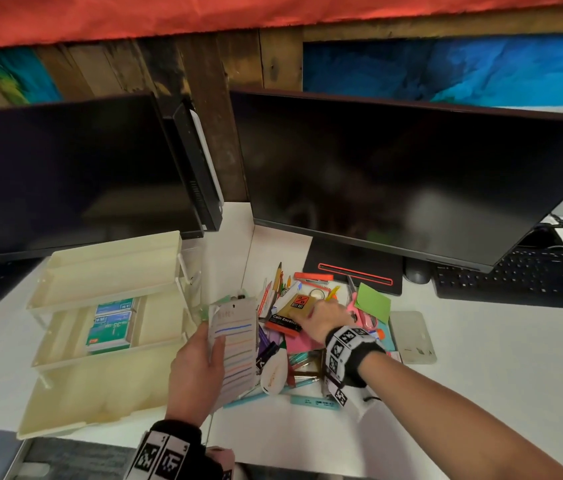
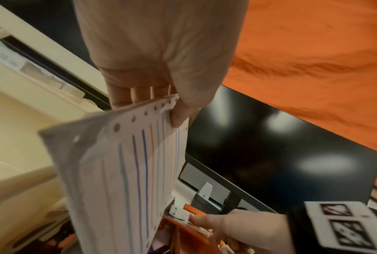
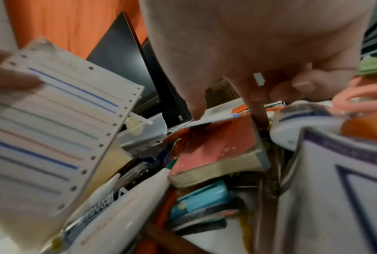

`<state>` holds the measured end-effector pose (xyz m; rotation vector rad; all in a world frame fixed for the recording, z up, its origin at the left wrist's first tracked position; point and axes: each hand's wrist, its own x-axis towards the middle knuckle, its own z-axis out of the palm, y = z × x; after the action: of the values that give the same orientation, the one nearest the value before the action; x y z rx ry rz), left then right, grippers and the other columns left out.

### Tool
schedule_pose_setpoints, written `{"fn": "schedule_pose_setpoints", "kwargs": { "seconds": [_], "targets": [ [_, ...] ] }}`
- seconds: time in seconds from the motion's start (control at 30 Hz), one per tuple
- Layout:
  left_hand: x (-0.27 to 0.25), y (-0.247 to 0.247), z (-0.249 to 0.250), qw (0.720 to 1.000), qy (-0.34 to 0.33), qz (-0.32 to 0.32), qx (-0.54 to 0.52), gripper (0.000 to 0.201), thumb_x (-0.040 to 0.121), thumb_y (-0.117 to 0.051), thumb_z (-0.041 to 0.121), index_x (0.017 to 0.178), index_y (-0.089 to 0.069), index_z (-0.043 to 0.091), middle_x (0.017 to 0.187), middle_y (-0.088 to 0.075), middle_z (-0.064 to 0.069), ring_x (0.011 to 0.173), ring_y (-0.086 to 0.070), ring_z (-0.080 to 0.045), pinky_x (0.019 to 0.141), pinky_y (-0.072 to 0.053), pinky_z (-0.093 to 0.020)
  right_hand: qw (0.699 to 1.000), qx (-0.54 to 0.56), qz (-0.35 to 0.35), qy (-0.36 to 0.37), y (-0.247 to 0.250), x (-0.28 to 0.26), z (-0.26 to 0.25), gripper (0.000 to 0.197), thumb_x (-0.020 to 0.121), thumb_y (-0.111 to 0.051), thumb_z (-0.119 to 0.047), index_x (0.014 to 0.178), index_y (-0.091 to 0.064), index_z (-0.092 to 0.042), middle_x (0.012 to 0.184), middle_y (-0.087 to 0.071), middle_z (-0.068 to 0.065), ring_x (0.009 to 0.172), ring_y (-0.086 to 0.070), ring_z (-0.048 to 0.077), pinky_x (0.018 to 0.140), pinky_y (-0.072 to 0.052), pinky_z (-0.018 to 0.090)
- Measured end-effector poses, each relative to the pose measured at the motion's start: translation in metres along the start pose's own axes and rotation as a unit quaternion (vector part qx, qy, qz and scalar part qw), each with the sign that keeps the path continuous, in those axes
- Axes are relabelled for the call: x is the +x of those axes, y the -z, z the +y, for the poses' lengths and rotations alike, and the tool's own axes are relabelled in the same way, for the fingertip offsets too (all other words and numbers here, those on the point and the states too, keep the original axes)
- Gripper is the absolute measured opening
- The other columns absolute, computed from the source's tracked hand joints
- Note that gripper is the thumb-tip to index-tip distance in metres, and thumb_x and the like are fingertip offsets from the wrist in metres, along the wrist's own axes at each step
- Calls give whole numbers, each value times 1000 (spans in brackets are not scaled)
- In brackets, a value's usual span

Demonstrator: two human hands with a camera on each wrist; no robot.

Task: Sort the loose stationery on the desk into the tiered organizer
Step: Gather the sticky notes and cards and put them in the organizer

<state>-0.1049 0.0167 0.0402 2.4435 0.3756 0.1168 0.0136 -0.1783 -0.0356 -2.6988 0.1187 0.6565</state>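
A cream three-tier organizer (image 1: 100, 356) stands on the desk at the left; its middle tier holds green-and-blue packs (image 1: 110, 323). My left hand (image 1: 204, 358) grips a punched sheet pack with coloured lines (image 1: 238, 351) upright between the organizer and the pile, thumb on its front (image 2: 178, 118). The loose stationery pile (image 1: 294, 368) lies at centre. My right hand (image 1: 314, 317) reaches into it, thumb and forefinger pinching the orange coin envelope box (image 1: 282, 323) above a pink pad (image 3: 216, 146). The other fingers (image 3: 300, 86) are curled.
Two dark monitors (image 1: 394, 174) stand behind, and a black keyboard (image 1: 515, 278) and mouse (image 1: 418, 271) lie at the right. Green notes (image 1: 373, 301), pink scissors (image 1: 359, 313) and a translucent case (image 1: 411, 337) border the pile. The desk's front edge runs near me.
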Motion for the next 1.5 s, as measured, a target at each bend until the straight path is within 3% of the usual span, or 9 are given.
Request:
{"fn": "schedule_pose_setpoints", "kwargs": {
  "seconds": [0.27, 0.4, 0.57, 0.7, 0.87, 1.0, 1.17, 1.3, 1.5],
  "targets": [
    [-10, 4, -1, 998, 15, 22, -60, 76, 95, -48, 12, 149, 1, 33, 84, -61, -2, 64, -57, -21, 71, -50, -36, 980, 192, 37, -32, -1, 21, 1, 20, 84, -65, -31, 87, -67, -12, 104, -57, 7, 91, -62, 24, 85, -53, 36],
    [-5, -3, -5, 998, -1, 11, -70, 59, 95, -44, 5, 146, -28, 30, 108, -55, 5, 91, -61, -22, 87, -50, -37, 914, 393, 56, -81, 8, 21, 5, 23, 88, -60, -18, 67, -62, -8, 80, -65, 9, 78, -62, 23, 77, -52, 32],
    [1, -18, -5, 994, 33, 0, -104, 29, 95, -42, 1, 105, -60, 22, 98, -63, -3, 93, -60, -28, 74, -40, -26, 808, 573, 91, -100, 25, -15, 10, 7, 87, -62, -16, 83, -57, -14, 86, -60, 3, 65, -50, 10, 57, -38, 22],
    [6, -22, 4, 984, 59, -15, -167, 23, 97, -44, 12, 96, -65, 23, 104, -66, -4, 95, -58, -21, 79, -41, -27, 800, 599, -37, -5, 22, -72, -2, 12, 87, -65, -15, 97, -60, -10, 86, -64, 4, 63, -57, 12, 55, -46, 23],
    [3, -21, 11, 967, 60, -68, -237, 18, 93, -56, 26, 100, -66, 13, 91, -72, 0, 85, -67, -18, 70, -51, -23, 820, 551, -141, 64, -3, -97, -28, 11, 85, -67, -14, 90, -58, -13, 81, -66, 4, 62, -60, 11, 59, -50, 22],
    [0, -17, -4, 983, 65, -44, -166, 31, 93, -54, 12, 124, -51, 8, 102, -69, -15, 81, -64, -26, 70, -49, -29, 934, 326, -14, 143, -3, -78, -27, 15, 90, -59, -32, 97, -55, -19, 93, -55, -8, 86, -53, 8, 73, -42, 15],
    [-6, -6, -13, 974, 77, -42, -209, 58, 95, -47, 6, 141, -22, 32, 98, -68, -10, 82, -67, -25, 79, -54, -42, 971, -157, 27, 179, -1, -42, 0, 72, 81, -63, -30, 141, -24, -24, 138, -33, 8, 130, -30, 29, 109, -16, 57],
    [-3, -8, -17, 964, 76, -60, -249, 73, 97, -45, 7, 145, -6, 44, 119, -59, -3, 100, -64, -24, 91, -50, -40, 977, -156, 9, 146, -4, -26, 4, 86, 72, -73, -39, 142, -25, -25, 136, -32, 10, 132, -27, 30, 111, -2, 61],
    [3, -19, -12, 954, 50, -80, -284, 49, 95, -46, -1, 124, -37, 37, 111, -63, 0, 98, -66, -12, 80, -55, -26, 993, 2, -7, 116, 3, -23, 8, 46, 76, -70, -23, 117, -50, -26, 116, -37, -2, 113, -43, 18, 111, -19, 45]
  ]
}}
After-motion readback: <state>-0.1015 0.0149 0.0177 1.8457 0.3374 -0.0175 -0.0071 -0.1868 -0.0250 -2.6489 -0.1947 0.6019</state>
